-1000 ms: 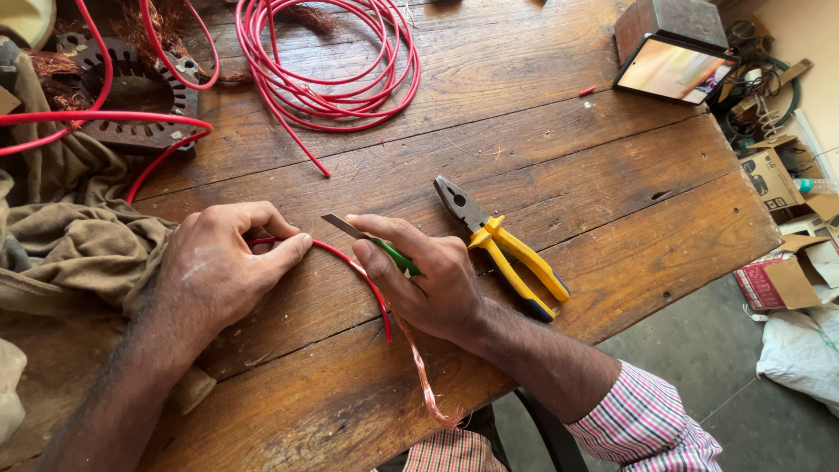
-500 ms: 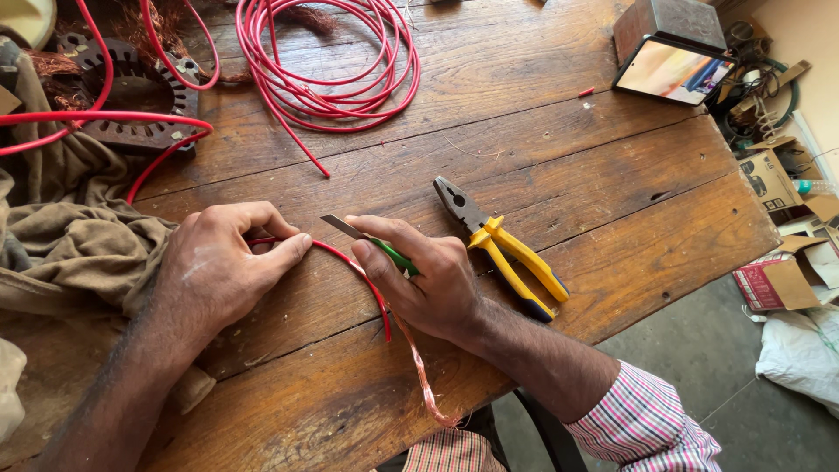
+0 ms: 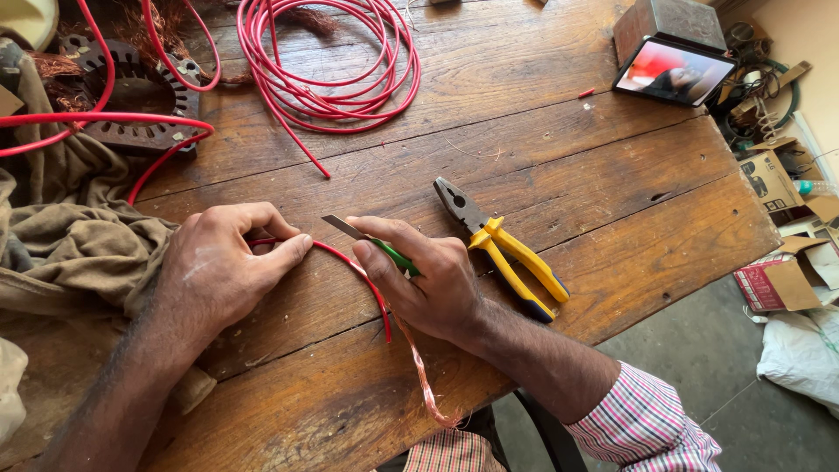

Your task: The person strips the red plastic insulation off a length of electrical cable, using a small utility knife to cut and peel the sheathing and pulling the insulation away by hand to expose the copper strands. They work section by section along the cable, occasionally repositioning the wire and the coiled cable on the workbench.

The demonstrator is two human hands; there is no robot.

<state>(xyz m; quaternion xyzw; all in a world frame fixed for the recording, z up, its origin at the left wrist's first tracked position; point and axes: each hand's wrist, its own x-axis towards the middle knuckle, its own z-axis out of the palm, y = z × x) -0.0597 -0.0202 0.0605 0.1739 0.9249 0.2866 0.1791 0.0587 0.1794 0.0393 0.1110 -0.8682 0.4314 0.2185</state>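
While the left hand [image 3: 218, 271] is pinching the thin, springy red wire [image 3: 350, 265] flat on the wooden table [image 3: 542, 166], the right hand [image 3: 424, 280] is gripping a green-handled knife [image 3: 371, 245] near its bared copper strands [image 3: 424, 385].

a worn plank worktop [image 3: 559, 157] fills most of the view, brown and cracked, lit by soft daylight. to the right lies a grey concrete floor [image 3: 699, 350], with open cardboard boxes [image 3: 773, 280] and a white sack [image 3: 804, 358] on it, and a pale wall [image 3: 808, 35] behind.
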